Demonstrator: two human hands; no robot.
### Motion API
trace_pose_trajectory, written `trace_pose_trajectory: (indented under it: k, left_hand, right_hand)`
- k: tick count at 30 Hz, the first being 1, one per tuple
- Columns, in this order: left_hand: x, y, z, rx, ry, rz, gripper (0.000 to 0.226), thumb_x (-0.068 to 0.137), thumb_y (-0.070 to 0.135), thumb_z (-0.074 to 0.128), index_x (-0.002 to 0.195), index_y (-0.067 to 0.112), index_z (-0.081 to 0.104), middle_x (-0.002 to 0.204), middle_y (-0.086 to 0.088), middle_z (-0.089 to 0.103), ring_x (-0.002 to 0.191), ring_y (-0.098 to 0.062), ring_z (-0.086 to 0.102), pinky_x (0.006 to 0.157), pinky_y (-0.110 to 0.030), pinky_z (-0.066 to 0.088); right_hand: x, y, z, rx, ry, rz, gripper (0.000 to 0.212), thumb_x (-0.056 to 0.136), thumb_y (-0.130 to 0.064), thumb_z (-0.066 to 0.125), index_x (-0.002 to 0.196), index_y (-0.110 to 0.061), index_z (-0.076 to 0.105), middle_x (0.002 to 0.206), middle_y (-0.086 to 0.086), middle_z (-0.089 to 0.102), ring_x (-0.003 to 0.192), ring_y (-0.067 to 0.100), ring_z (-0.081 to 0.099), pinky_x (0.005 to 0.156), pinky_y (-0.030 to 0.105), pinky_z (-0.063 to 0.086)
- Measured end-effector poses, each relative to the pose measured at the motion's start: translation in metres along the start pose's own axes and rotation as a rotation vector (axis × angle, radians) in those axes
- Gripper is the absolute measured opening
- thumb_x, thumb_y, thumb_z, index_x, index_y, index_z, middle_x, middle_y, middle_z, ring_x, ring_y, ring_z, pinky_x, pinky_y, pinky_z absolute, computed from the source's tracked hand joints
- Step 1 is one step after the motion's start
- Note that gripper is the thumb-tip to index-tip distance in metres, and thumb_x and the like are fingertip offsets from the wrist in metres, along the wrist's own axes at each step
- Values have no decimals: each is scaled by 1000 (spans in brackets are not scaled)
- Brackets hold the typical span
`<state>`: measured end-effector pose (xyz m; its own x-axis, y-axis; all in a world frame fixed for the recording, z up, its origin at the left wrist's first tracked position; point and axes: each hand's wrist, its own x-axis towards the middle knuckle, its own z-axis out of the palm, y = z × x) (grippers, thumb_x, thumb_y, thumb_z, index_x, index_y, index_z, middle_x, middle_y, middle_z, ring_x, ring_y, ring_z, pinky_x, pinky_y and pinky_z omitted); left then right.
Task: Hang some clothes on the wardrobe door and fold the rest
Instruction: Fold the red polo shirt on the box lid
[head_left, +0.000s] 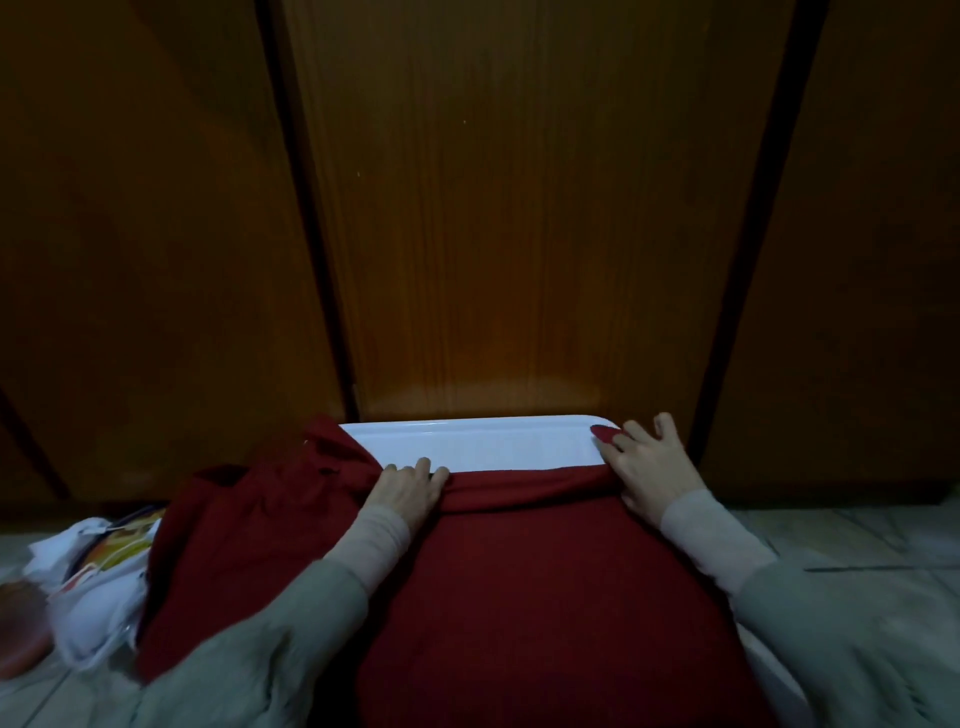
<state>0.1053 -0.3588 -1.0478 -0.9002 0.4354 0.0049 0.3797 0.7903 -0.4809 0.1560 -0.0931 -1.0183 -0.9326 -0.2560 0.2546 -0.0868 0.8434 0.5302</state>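
A dark red garment (535, 571) lies spread over a white plastic surface (483, 441) set against the wooden wardrobe door (519, 218). My left hand (408, 486) rests on the garment's bunched far edge, its fingers curled over the fold. At the right far corner my right hand (649, 465) lies on the fabric, fingers spread, and a small red tip of cloth shows by the fingers. A heap of the same red fabric (249, 514) hangs off the left side.
White clothes with a yellow and orange print (98, 561) lie in a heap on the tiled floor (883, 535) to the left. Beside them at the far left is a brownish round object (21, 623). More wardrobe doors flank the middle one.
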Motion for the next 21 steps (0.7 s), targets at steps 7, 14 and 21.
trace_pose_trajectory:
  k: [7, 14, 21]
  left_hand:
    - [0, 21, -28, -101, -50, -3, 63, 91, 17, 54, 143, 12, 19, 139, -11, 35, 128, -27, 39, 104, -44, 31]
    - [6, 74, -59, -439, 89, 242, 59, 88, 14, 53, 141, 14, 28, 131, -9, 41, 122, -26, 43, 94, -36, 41]
    - [15, 83, -69, -570, 29, 269, 39, 82, 26, 60, 117, 11, 54, 112, -13, 51, 107, -28, 49, 87, -31, 44]
  right_hand:
    - [-23, 10, 5, 241, -83, -85, 45, 91, -26, 49, 133, -20, 35, 132, 0, 47, 122, 19, 41, 99, 33, 26]
    - [-31, 18, 6, 109, 6, -53, 37, 78, -38, 63, 110, -18, 62, 111, 2, 57, 109, 21, 50, 91, 41, 28]
    - [-50, 34, 18, 193, 216, 41, 48, 44, -37, 86, 82, -16, 66, 71, -3, 63, 71, 18, 64, 98, 49, 26]
